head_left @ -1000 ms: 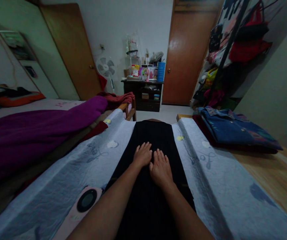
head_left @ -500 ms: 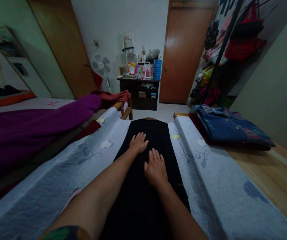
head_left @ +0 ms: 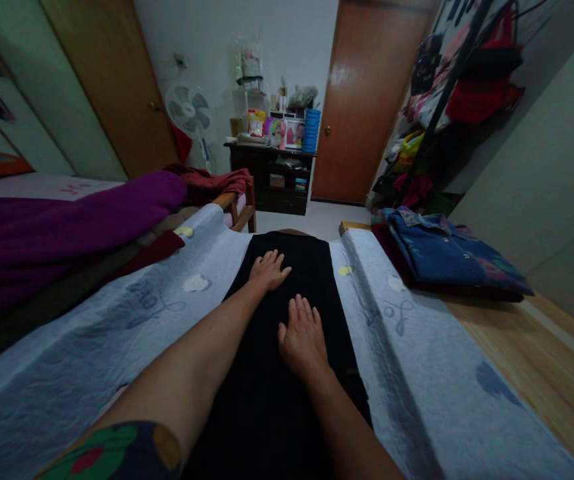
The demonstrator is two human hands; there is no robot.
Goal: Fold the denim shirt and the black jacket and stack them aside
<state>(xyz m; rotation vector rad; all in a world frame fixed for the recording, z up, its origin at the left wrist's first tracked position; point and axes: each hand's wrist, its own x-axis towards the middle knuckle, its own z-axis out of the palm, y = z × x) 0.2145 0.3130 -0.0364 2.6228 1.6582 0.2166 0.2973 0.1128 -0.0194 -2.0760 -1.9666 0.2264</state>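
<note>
A long black garment (head_left: 261, 393), its exact kind unclear, lies flat over a pale grey-blue blanket (head_left: 401, 373) with clouds and lettering on it. Near the garment's far end, my left hand (head_left: 268, 270) rests palm down with fingers outstretched. Closer to me and to the right, my right hand (head_left: 304, 337) lies flat on the same cloth, its fingers straight. Neither hand grips anything. The near end of the garment runs out of sight below my forearms.
To the right, a folded denim jacket (head_left: 451, 247) sits on dark red cloth over a wooden surface (head_left: 521, 347). A purple blanket (head_left: 81, 220) covers a bed on the left. Beyond stand a white fan (head_left: 190, 110), a dark cabinet (head_left: 267, 180) and a brown door (head_left: 349, 100).
My left hand has slid slightly farther along the garment, away from me. My right hand stays about where it was on the cloth. The camera view has shifted a little.
</note>
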